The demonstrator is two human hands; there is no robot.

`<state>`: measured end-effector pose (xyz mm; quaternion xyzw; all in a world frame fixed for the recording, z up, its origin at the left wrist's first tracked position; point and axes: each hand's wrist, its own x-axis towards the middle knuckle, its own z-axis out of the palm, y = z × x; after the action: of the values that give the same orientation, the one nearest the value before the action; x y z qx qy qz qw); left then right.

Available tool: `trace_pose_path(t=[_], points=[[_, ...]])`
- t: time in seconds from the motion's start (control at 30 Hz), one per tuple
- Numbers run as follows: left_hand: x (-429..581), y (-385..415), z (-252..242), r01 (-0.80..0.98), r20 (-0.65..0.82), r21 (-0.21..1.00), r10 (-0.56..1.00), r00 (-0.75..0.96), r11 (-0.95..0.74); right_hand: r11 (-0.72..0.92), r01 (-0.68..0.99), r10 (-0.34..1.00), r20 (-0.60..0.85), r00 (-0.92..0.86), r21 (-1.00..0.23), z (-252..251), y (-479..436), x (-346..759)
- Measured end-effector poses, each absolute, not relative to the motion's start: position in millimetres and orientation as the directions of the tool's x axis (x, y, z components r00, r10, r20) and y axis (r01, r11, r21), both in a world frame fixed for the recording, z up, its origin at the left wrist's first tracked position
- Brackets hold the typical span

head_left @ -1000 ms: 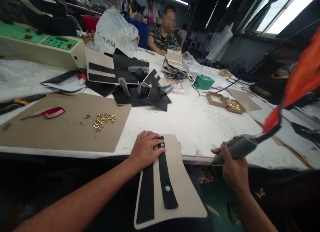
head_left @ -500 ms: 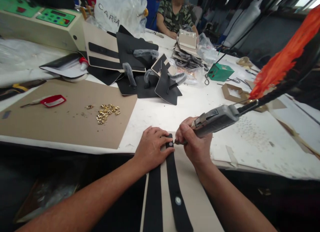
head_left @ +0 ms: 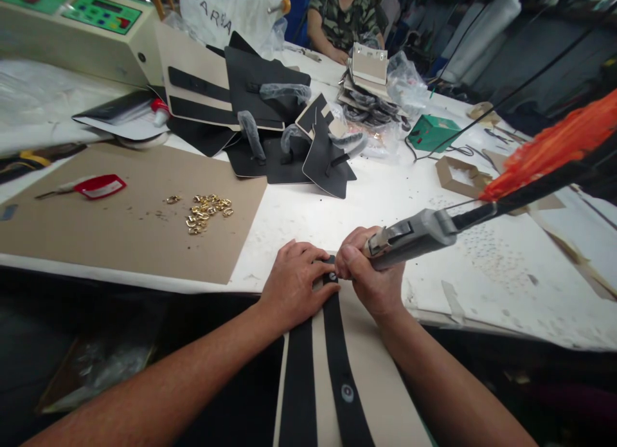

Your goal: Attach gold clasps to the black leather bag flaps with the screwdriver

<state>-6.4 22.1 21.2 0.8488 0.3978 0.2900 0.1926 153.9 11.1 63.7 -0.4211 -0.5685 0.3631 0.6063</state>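
A beige panel (head_left: 376, 383) with black straps extends from the table's front edge toward me. My left hand (head_left: 296, 286) holds down the far end of the right-hand black strap (head_left: 336, 334), its thumb and forefinger on either side of a small screw (head_left: 332, 276). A grey power screwdriver (head_left: 414, 238), tilted and joined to a black hose, is gripped in my right hand (head_left: 371, 273). Its tip is hidden by my fingers, right beside the screw. Lower on this strap sits a round metal washer (head_left: 347, 393).
Small gold buckles (head_left: 207, 212) and a red-handled tool (head_left: 100, 186) lie on brown board (head_left: 144, 247). Black panels with wrapped handles (head_left: 284, 154) are piled behind. A green box (head_left: 432, 133) and a cardboard box (head_left: 457, 175) stand to the right. Another person (head_left: 342, 22) sits across the table.
My right hand and the screwdriver have moved slightly left, closer to the screw, and the tool lies a little flatter. My left hand keeps its place on the strap.
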Motion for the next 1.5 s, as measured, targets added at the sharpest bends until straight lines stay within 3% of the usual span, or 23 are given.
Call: trace_pose_path(t=[0.27, 0.6, 0.8, 0.93, 1.0, 1.07, 1.17, 1.27, 1.33, 1.4, 1.5], points=[[-4.0, 22.0, 18.9, 0.575, 0.329, 0.564, 0.799, 0.503, -0.594, 0.368, 0.02, 0.93, 0.367, -0.01, -0.93, 66.2, 14.0, 152.9], [-4.0, 22.6, 18.9, 0.583, 0.341, 0.536, 0.788, 0.513, -0.611, 0.317, 0.049, 0.945, 0.319, 0.068, -0.947, 64.4, 15.6, 150.8], [-1.6, 23.1, 23.8, 0.614, 0.328, 0.496, 0.787, 0.522, -0.614, 0.241, 0.046, 0.97, 0.241, -0.008, -0.969, 84.0, 14.6, 145.4], [-1.8, 22.4, 24.2, 0.597, 0.349, 0.501, 0.778, 0.523, -0.626, 0.265, -0.006, 0.95, 0.26, 0.172, -0.964, 110.4, 1.2, 165.6], [-2.1, 22.3, 24.4, 0.598, 0.35, 0.503, 0.78, 0.519, -0.624, 0.24, 0.089, 0.913, 0.256, 0.318, -0.967, 120.3, -14.4, 189.0], [-2.3, 22.5, 25.5, 0.605, 0.343, 0.504, 0.786, 0.514, -0.616, 0.119, 0.299, 0.877, 0.241, 0.415, -0.947, 120.7, -33.9, 218.0], [-1.7, 23.4, 28.8, 0.606, 0.315, 0.518, 0.794, 0.52, -0.603, -0.098, 0.602, 0.882, 0.211, 0.421, -0.793, 99.9, -63.9, 260.7], [-0.9, 24.1, 32.3, 0.598, 0.306, 0.533, 0.796, 0.523, -0.598, -0.147, 0.686, 0.904, 0.184, 0.385, -0.713, 65.9, -92.4, 288.6], [-0.8, 24.2, 34.2, 0.592, 0.307, 0.539, 0.794, 0.524, -0.599, -0.13, 0.724, 0.872, 0.269, 0.408, -0.678, 45.4, -113.5, 293.9], [-0.9, 23.8, 35.5, 0.584, 0.303, 0.553, 0.796, 0.523, -0.595, -0.114, 0.804, 0.779, 0.45, 0.437, -0.583, 29.6, -136.0, 287.3], [-0.5, 22.8, 36.8, 0.565, 0.292, 0.591, 0.806, 0.515, -0.576, 0.037, 0.912, 0.731, 0.633, 0.254, -0.41, 15.0, -160.2, 260.4]])
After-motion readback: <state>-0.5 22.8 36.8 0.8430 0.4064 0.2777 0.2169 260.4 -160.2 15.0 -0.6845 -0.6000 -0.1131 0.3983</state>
